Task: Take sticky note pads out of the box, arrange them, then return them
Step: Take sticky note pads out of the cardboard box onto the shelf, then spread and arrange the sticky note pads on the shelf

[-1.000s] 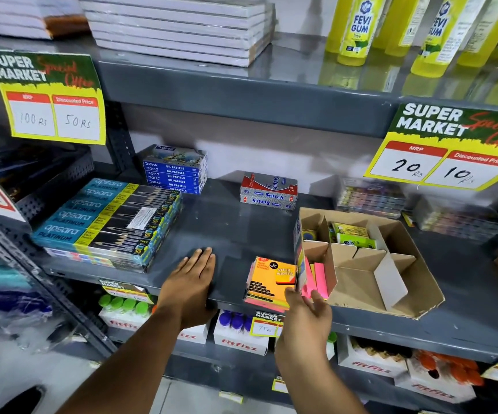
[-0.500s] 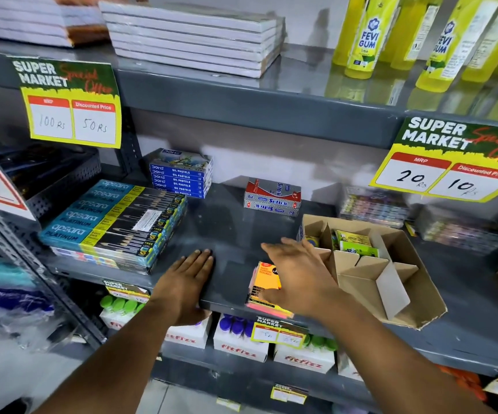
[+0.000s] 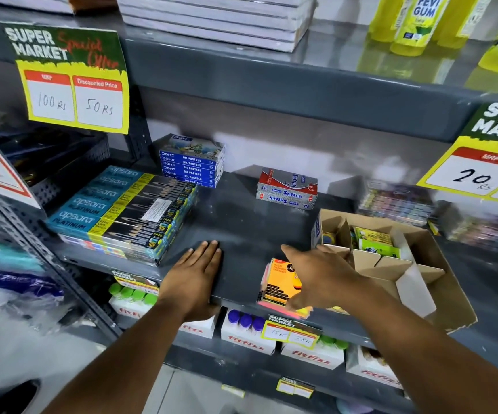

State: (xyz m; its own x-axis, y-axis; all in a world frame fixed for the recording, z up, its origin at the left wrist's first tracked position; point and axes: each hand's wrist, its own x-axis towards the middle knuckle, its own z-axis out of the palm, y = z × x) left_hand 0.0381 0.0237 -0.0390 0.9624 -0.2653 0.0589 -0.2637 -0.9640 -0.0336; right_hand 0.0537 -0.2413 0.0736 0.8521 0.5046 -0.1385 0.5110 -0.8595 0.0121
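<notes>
Two hands rest on the grey shelf (image 3: 241, 222): the left hand (image 3: 195, 273) lies flat and empty at the front edge, fingers together, and the right hand (image 3: 319, 276) is spread over a stack of sticky pads (image 3: 277, 282), covering its right side, though whether it grips the stack I cannot tell. That stack sits at the shelf's front edge, just left of the open cardboard box (image 3: 439, 282), whose back compartment holds more pads (image 3: 376, 243), with pencil boxes (image 3: 122, 210) well left.
</notes>
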